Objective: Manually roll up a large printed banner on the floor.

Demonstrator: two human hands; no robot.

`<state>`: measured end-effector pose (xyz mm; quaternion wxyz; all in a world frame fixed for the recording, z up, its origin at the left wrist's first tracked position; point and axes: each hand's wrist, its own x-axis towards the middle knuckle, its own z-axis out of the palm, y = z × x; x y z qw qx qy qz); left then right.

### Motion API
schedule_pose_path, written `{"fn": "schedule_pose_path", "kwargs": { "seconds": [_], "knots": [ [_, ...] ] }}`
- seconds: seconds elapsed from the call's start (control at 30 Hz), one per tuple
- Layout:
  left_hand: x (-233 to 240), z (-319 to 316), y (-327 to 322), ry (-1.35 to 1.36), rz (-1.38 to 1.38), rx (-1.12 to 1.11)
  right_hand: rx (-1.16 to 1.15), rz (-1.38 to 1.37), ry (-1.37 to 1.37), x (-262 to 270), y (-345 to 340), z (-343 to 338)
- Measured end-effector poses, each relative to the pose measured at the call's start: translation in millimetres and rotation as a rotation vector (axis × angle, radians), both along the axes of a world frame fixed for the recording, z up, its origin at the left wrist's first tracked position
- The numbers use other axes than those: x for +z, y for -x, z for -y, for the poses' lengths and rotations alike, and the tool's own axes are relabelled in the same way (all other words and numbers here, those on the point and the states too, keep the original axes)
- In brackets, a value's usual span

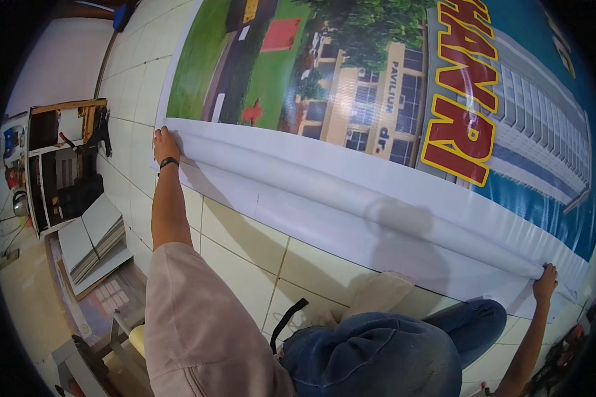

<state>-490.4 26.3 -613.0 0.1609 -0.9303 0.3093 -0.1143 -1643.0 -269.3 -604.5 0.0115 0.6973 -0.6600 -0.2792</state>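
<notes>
A large printed vinyl banner lies on the tiled floor, showing buildings, lawn and big red lettering edged in yellow. Along its near side runs a white margin with a long, rounded fold raised in it. My left hand, with a dark band at the wrist, grips the left end of this fold. At the far right, my right hand holds the other end, thumb and fingers closed around it. What lies inside or under the fold is hidden. My jeans-clad knee is close to the banner's near edge.
A wooden shelf unit stands at the left, with stacked white boards beside it. Lower left is a metal-framed object. A black strap curves up beside my leg over pale floor tiles.
</notes>
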Motion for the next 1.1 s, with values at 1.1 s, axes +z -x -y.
{"fn": "schedule_pose_path", "kwargs": {
  "seconds": [1.1],
  "knots": [
    [38.7, 124.4, 426.1, -0.120, -0.780, -1.132, 0.102, 0.289, 0.168, 14.7, -41.4, -44.8]
  ]
}}
